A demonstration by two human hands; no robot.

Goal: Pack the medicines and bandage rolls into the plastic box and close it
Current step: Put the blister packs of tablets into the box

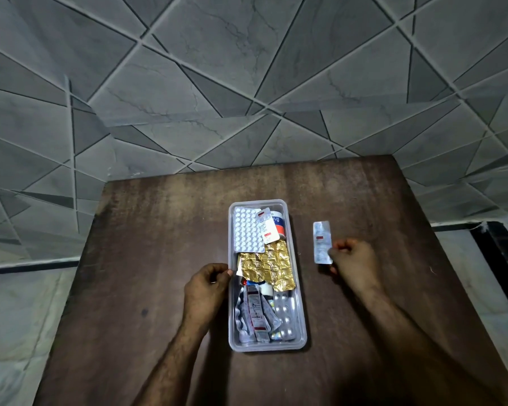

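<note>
A clear plastic box is sitting open on a dark brown wooden table, its long axis running near to far and leaning slightly to the right at the near end. Inside, at the far left, a white blister sheet of round tablets is lying flat, with a small silver strip bearing red marks resting partly over it and over a white, blue and orange container tucked in the far right corner. Across the middle, a crumpled gold foil sheet is spreading almost from wall to wall. In the near half, several silver strips and sachets are lying lengthwise on the left, and a silver blister pack with round tablets is lying on the right.

The left hand is resting against the box's left wall, fingers curled and the fingertips pinching at the rim beside the gold foil's corner.

To the right of the box, apart from it, the right hand is gripping a silver medicine strip by its near right edge between thumb and fingers. The strip's long axis is running near to far, roughly parallel to the box, its printed face turned up.
</note>
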